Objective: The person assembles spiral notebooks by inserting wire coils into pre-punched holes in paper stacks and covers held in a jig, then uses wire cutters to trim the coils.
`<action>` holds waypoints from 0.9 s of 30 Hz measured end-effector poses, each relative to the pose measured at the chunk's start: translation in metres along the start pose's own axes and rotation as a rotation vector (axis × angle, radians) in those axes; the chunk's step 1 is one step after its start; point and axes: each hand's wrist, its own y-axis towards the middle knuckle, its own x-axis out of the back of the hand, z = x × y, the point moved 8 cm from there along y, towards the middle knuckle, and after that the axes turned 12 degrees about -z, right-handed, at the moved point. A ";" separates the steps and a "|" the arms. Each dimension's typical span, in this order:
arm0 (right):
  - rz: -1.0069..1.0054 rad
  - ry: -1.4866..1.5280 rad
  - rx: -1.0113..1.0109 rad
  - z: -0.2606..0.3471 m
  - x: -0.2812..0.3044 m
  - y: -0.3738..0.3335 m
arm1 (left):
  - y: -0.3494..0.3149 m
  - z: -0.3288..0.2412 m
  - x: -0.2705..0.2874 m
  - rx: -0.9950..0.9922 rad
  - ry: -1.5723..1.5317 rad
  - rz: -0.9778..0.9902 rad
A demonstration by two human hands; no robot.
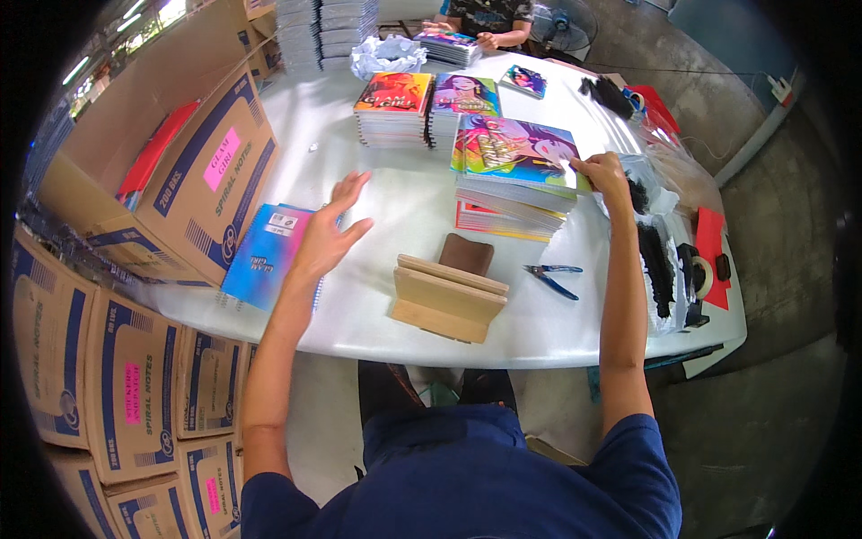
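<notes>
My left hand (332, 229) is held over the table with fingers apart and nothing in it. Beneath its wrist lies a blue and pink spiral notebook (256, 260), back cover up. My right hand (609, 175) pinches the right edge of the top spiral notebook (516, 148), whose colourful cover shows a drawn figure. That notebook rests on a tall stack of notebooks (516, 202). Two more notebook stacks, one orange-covered (393, 99) and one multicoloured (464, 97), stand behind it. Near me are a slotted wooden stand (449, 301) and a brown block (467, 254).
Blue-handled pliers (558, 281) lie right of the stand. An open carton (211, 180) stands at left, above stacked closed cartons (135, 386). Tape (700, 277) and black coil bundles (657, 260) line the right edge. Across the table, a person (489, 22) handles notebooks.
</notes>
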 end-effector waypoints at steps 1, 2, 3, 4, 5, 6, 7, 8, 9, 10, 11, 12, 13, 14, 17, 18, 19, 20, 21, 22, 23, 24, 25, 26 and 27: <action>-0.028 -0.117 0.071 0.005 0.000 0.002 | 0.007 -0.006 -0.014 -0.004 -0.061 0.005; -0.097 -0.269 0.118 0.008 0.001 0.005 | 0.013 -0.011 -0.027 0.002 -0.101 0.007; -0.072 -0.250 0.077 0.004 0.001 0.008 | 0.019 -0.015 -0.039 0.009 -0.141 0.008; -0.040 -0.228 0.037 0.003 -0.003 0.007 | 0.022 -0.018 -0.049 0.022 -0.176 0.007; -0.019 -0.194 0.018 0.001 -0.003 0.006 | 0.027 -0.028 -0.058 0.074 -0.186 0.028; 0.001 -0.160 0.001 -0.002 -0.003 0.005 | 0.030 -0.030 -0.067 0.088 -0.203 0.025; 0.019 -0.122 -0.016 -0.004 -0.003 0.005 | 0.033 -0.032 -0.073 0.097 -0.217 0.023; -0.034 -0.136 0.030 -0.001 0.000 0.006 | 0.036 -0.032 -0.078 0.107 -0.232 0.020; -0.088 -0.152 0.077 0.003 0.002 0.007 | 0.040 -0.032 -0.082 0.104 -0.212 0.013; -0.137 -0.171 0.122 0.007 0.005 0.006 | 0.042 -0.032 -0.086 0.105 -0.195 0.007; -0.157 -0.192 0.106 0.005 0.009 0.005 | 0.044 -0.031 -0.089 0.107 -0.178 0.001; -0.234 -0.227 0.156 0.009 0.016 0.005 | 0.048 -0.032 -0.090 0.095 -0.156 -0.015; -0.304 -0.263 0.205 0.013 0.021 0.002 | 0.051 -0.031 -0.091 0.088 -0.133 -0.032; -0.369 -0.291 0.259 0.032 0.023 -0.006 | 0.053 -0.030 -0.088 0.084 -0.103 -0.057; -0.413 0.120 0.254 0.066 0.055 -0.040 | 0.059 -0.029 -0.079 0.041 -0.090 -0.198; -0.427 0.258 0.272 0.074 0.066 -0.056 | 0.061 -0.034 -0.080 0.071 -0.230 -0.215; -0.437 0.378 0.304 0.087 0.073 -0.078 | 0.063 -0.045 -0.076 0.107 -0.361 -0.236; -0.443 0.495 0.332 0.102 0.077 -0.103 | 0.062 -0.049 -0.073 0.149 -0.493 -0.257; -0.454 0.604 0.357 0.109 0.083 -0.130 | 0.062 -0.048 -0.077 0.133 -0.681 -0.100; -0.419 0.552 0.334 0.108 0.081 -0.152 | 0.054 -0.048 -0.076 0.183 -0.736 -0.010; -0.384 0.611 0.305 0.098 0.076 -0.171 | 0.045 -0.051 -0.076 0.231 -0.795 0.085; -0.350 0.671 0.274 0.087 0.069 -0.187 | 0.034 -0.055 -0.077 0.279 -0.853 0.180; -0.226 0.790 0.201 0.078 0.057 -0.197 | 0.024 -0.062 -0.068 0.189 -0.796 0.188; -0.101 0.904 0.127 0.070 0.043 -0.206 | 0.016 -0.068 -0.065 0.156 -0.793 0.200; 0.006 0.858 0.142 0.057 0.032 -0.215 | 0.010 -0.073 -0.063 0.123 -0.790 0.213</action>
